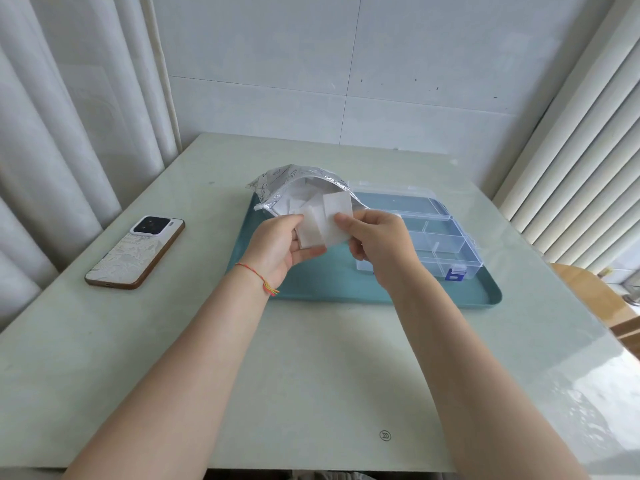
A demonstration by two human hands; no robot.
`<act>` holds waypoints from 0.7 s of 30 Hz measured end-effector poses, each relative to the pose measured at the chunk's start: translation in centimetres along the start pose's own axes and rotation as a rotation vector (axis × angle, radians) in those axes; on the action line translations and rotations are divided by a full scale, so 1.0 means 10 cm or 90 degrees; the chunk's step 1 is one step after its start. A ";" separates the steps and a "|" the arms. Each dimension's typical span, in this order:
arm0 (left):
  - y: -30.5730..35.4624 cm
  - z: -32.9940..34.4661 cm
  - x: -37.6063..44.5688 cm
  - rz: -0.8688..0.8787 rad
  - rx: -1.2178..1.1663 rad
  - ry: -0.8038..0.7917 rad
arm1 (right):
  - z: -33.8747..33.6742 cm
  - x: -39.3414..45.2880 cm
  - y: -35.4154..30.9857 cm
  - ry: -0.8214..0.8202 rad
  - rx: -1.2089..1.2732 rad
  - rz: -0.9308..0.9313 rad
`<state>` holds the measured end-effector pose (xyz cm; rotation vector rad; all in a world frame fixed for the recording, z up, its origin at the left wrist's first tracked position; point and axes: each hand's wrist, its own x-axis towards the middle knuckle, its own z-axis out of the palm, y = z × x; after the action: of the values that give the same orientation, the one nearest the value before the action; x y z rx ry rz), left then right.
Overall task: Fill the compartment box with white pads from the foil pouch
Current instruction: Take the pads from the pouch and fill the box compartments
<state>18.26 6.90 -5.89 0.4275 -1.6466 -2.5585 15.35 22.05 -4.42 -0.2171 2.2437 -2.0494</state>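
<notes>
An open silver foil pouch [277,183] lies on the left part of a teal tray [325,282], its mouth facing me with white pads showing inside. My left hand [277,247] and my right hand [377,244] meet just in front of the pouch mouth and together pinch a small stack of white pads [327,221]. The clear compartment box [436,237] sits open on the right of the tray, partly behind my right hand. Its visible compartments look empty.
A phone [136,252] in a pale patterned case lies face down on the table's left side. The pale green table [311,375] stands against a white wall, with curtains on the left and a wooden chair [588,296] at the right edge.
</notes>
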 end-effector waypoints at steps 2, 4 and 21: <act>-0.01 0.05 -0.02 -0.025 -0.031 -0.031 | 0.05 -0.02 0.01 0.004 0.020 0.011; -0.03 0.07 -0.02 -0.030 -0.047 -0.054 | 0.10 -0.03 0.03 0.011 0.027 0.011; -0.05 0.08 -0.03 -0.053 -0.078 -0.088 | 0.17 -0.01 0.08 0.024 -0.186 -0.066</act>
<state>18.32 7.91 -5.96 0.3231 -1.5317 -2.7900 15.68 20.44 -5.34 -0.3247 2.6001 -1.7745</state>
